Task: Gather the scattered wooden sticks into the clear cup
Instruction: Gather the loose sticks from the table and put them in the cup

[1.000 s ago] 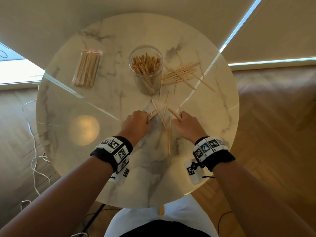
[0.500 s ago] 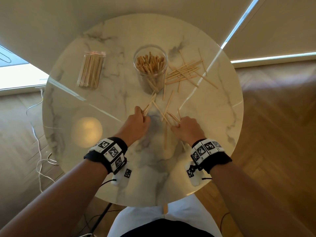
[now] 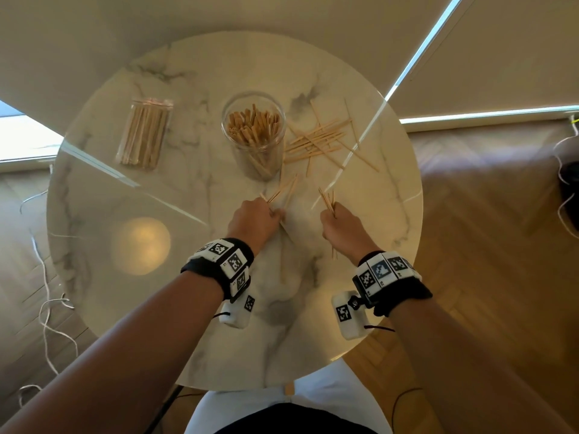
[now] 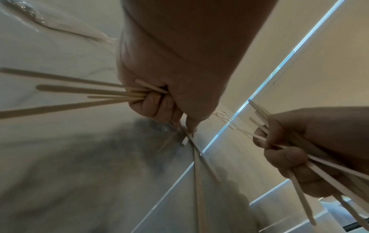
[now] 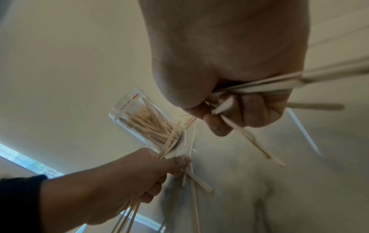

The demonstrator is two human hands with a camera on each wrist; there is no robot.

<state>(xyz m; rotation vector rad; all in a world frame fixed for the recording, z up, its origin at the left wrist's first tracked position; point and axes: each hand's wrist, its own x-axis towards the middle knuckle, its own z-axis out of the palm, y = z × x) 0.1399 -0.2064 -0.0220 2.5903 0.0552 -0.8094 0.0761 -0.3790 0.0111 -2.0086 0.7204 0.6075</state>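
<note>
A clear cup (image 3: pixel 253 133) (image 5: pixel 139 119), part full of wooden sticks, stands at the back middle of the round marble table (image 3: pixel 125 189). A loose pile of sticks (image 3: pixel 319 140) lies just right of it. My left hand (image 3: pixel 255 219) (image 4: pixel 159 100) grips a fistful of sticks (image 3: pixel 283 191) (image 4: pixel 79 91) in front of the cup. Its thumb and finger also pinch a stick on the tabletop. My right hand (image 3: pixel 340 228) (image 5: pixel 239 107) grips several sticks (image 3: pixel 327 200) (image 5: pixel 289 82), raised off the table, to the right of the left hand.
A clear wrapped pack of sticks (image 3: pixel 144 134) lies at the back left of the table. White cables (image 3: pixel 47 308) trail on the wooden floor at left. A dark object with cables (image 3: pixel 568 183) sits at the right edge. The table's front edge is close to my body.
Both hands have picked the sticks up from between them. The right hand moved right and lifted its bundle; the left hand holds more sticks than before.
</note>
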